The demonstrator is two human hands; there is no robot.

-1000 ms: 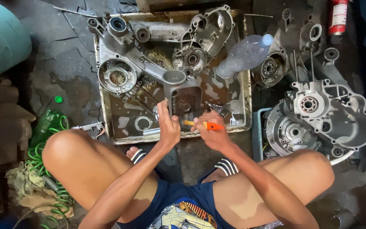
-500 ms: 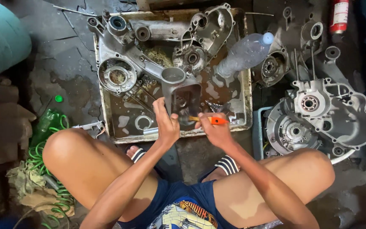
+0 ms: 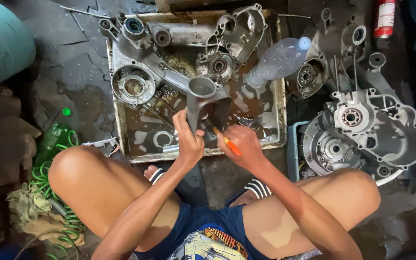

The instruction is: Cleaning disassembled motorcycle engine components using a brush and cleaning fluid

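I squat over a shallow metal tray (image 3: 280, 113) of dirty liquid that holds engine parts. My left hand (image 3: 188, 139) grips a grey metal engine part (image 3: 207, 98) with a round opening, tilted up over the tray's near side. My right hand (image 3: 244, 146) holds an orange-handled tool (image 3: 228, 142), its tip pointed into the part's dark underside. A large grey crankcase half (image 3: 169, 53) lies across the tray's far side.
A clear plastic bottle (image 3: 278, 60) leans on the tray's right rim. More crankcase halves (image 3: 367, 130) sit on the floor at right, one in a blue tub (image 3: 292, 149). A red extinguisher (image 3: 385, 17) is top right, a green coiled hose (image 3: 44, 178) at left.
Both hands rose slightly; the left hand now grips the grey part and tilts it up, and the orange tool moved from beside it into its underside.
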